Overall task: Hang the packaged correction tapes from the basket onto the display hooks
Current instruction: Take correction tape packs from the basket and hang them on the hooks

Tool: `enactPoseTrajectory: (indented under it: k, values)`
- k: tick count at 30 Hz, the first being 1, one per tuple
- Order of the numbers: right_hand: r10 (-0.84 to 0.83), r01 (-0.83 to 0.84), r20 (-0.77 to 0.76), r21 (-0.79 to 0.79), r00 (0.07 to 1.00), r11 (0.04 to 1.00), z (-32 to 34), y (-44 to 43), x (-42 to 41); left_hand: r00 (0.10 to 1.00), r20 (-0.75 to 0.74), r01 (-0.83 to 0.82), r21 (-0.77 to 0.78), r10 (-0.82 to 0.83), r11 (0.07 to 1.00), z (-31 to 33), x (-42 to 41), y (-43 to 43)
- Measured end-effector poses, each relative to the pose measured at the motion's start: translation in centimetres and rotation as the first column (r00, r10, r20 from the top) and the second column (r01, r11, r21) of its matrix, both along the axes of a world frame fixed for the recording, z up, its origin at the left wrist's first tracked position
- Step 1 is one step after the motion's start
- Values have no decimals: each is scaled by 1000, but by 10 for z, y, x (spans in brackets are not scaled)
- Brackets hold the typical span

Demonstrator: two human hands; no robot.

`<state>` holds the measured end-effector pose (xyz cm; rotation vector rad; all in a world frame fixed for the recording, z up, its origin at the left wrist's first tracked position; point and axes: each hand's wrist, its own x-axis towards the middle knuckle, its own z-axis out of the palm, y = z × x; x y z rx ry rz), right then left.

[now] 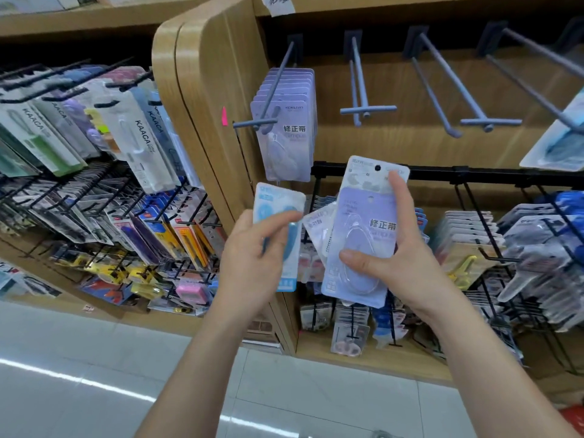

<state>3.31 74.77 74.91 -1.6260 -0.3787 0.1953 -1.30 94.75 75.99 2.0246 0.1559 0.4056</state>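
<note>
Head view: a person is standing at a wooden display shelf (pixel 442 143), both hands raised before it.
Left hand (pixel 252 263): it is gripping a blue correction tape pack (pixel 276 210), thumb lying across the front.
Right hand (pixel 395 257): it is clutching a fanned stack, a lilac correction tape pack (pixel 363 235) in front, a white pack (pixel 369 172) behind it and another white one (pixel 319 229) poking out on the left.
Hung stock: a row of lilac packs (pixel 289 128) is already hanging on the leftmost grey hook (pixel 271 102), just above the hands.
Bare hooks (pixel 360 86): three more are sticking out to the right, carrying nothing.
In the way: black wire racks (pixel 505 248) crowded with stationery are sitting below and behind the held packs.
Writing: "修正带" is showing on the lilac packs; "KAACA" is running down the pen packs (pixel 139 134) on the left rack.
Floor (pixel 94 374): pale tiles are shining underfoot.
</note>
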Motion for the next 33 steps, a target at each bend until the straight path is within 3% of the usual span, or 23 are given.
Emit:
enactPoseTrajectory:
  k: [5, 9, 16, 23, 27, 33]
  values:
    - [35, -31, 90, -50, 995, 998, -1, 11, -8, 983, -134, 134, 28, -129, 991, 4, 0, -29]
    - [53, -42, 121, -98, 991, 994, -1, 15, -9, 976, -202, 51, -131, -77, 990, 7, 7, -33]
    - [118, -118, -3, 56, 993, 991, -9, 10, -12, 985, -162, 1, -336, -58, 942, -10, 4, -35]
    - [120, -55, -174, 341, 977, 939, -27, 14, -13, 985, -160, -9, -401, -60, 916, -16, 4, -38]
    - [105, -28, -207, 345, 973, 938, -31, 18, -17, 981, -176, -9, -467, -83, 884, -20, 1, -37]
    - [104, -39, -225, 275, 969, 961, -33, 12, -16, 983, -159, -43, -678, -90, 734, -24, -4, -32]
